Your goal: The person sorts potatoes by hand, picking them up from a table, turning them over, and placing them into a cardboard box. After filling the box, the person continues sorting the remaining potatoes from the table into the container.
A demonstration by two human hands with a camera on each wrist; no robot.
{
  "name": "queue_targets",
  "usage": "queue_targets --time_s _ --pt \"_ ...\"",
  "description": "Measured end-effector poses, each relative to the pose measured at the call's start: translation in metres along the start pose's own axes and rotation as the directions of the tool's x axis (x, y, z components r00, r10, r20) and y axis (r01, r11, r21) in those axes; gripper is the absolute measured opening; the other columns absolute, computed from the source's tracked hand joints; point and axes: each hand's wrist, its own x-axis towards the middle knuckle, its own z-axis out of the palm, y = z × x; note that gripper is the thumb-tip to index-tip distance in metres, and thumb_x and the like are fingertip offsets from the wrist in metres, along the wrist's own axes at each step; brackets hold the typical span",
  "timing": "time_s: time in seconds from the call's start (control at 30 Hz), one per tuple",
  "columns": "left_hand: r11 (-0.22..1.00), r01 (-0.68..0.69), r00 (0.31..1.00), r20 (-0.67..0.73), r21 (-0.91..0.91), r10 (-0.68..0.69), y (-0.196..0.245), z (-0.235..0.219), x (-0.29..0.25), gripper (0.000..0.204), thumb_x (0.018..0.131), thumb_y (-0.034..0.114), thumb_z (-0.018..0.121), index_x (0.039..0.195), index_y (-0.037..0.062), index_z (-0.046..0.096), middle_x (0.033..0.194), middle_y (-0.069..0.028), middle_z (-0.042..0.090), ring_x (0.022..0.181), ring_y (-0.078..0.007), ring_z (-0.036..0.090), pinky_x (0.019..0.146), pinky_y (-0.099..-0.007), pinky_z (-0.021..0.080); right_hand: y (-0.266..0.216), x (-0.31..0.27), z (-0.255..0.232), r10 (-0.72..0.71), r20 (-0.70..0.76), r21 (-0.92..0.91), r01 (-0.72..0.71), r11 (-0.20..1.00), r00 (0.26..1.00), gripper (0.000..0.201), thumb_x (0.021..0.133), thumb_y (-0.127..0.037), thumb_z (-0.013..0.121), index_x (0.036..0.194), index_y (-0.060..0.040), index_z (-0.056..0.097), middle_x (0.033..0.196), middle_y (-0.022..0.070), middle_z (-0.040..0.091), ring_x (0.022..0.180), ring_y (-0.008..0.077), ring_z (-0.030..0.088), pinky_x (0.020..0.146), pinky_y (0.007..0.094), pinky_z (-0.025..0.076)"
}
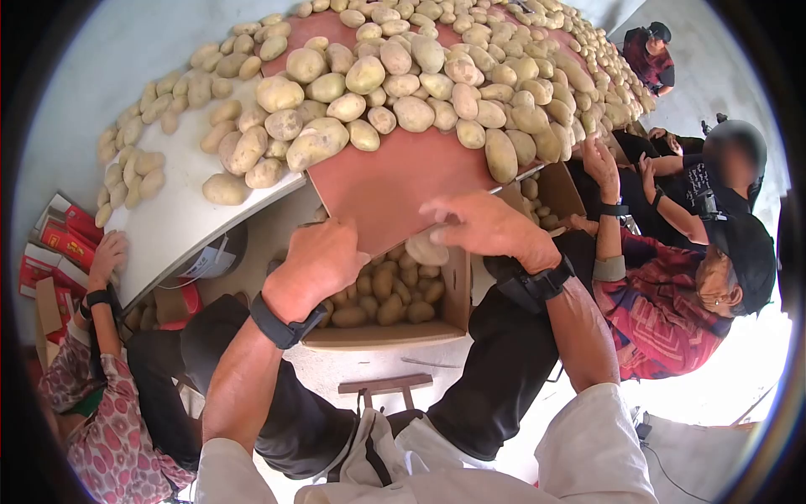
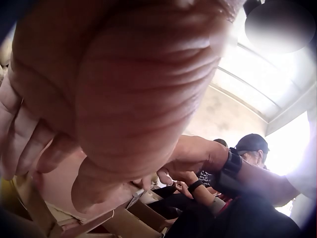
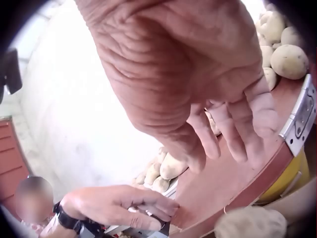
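Note:
My left hand (image 1: 317, 260) is at the front left corner of a reddish-brown board (image 1: 390, 189), its fingers fairly straight at the edge in the right wrist view. Over the board's right front part, my right hand (image 1: 495, 225) is spread with straight fingers, also seen in the right wrist view. Between the hands, a blurred potato (image 1: 426, 249) is just below the board's front edge, above a cardboard box (image 1: 457, 294). Inside that box lie several potatoes (image 1: 390, 309). Neither hand grips a potato.
A large heap of potatoes (image 1: 416, 113) covers the table behind the board. Left of it is a white tabletop (image 1: 193, 189). A person in a red patterned top (image 1: 663, 307) sits to the right, another in a spotted sleeve (image 1: 113, 420) to the left. Red boxes (image 1: 67, 239) stand far left.

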Motion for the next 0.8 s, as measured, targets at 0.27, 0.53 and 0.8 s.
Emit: queue_targets --time_s 0.27,0.53,0.8 --pt "0.996 -0.071 0.997 0.012 0.051 0.070 -0.006 0.006 -0.001 0.036 0.090 0.028 0.073 0.101 -0.0049 0.064 0.098 -0.0256 0.070 0.095 -0.0446 0.069 0.081 -0.0528 0.054 0.063 0.059 -0.034 0.260 -0.465 0.173 -0.202 0.964 0.846 0.035 0.093 -0.025 0.072 0.114 0.0020 0.068 0.102 0.0177 0.073 0.096 0.0281 0.071 0.085 0.0375 0.054" --pt "0.997 -0.072 0.996 -0.045 0.032 0.073 -0.007 0.006 0.000 0.034 0.091 0.027 0.072 0.100 -0.0052 0.063 0.101 -0.0264 0.069 0.097 -0.0448 0.067 0.082 -0.0520 0.054 0.089 0.125 -0.055 0.249 -0.746 -0.067 -0.441 0.895 0.618 0.045 0.088 -0.038 0.071 0.113 -0.0011 0.069 0.119 0.0225 0.067 0.110 0.0401 0.066 0.090 0.0501 0.053" --pt "0.997 -0.071 0.997 0.013 0.040 0.071 -0.013 0.005 -0.002 0.031 0.090 0.024 0.072 0.100 -0.0038 0.065 0.100 -0.0263 0.068 0.097 -0.0458 0.067 0.081 -0.0524 0.053 0.080 0.132 -0.071 0.434 -0.581 -0.121 -0.600 0.791 0.689 0.061 0.083 -0.047 0.070 0.120 0.0012 0.070 0.120 0.0211 0.070 0.114 0.0394 0.066 0.094 0.0471 0.053"
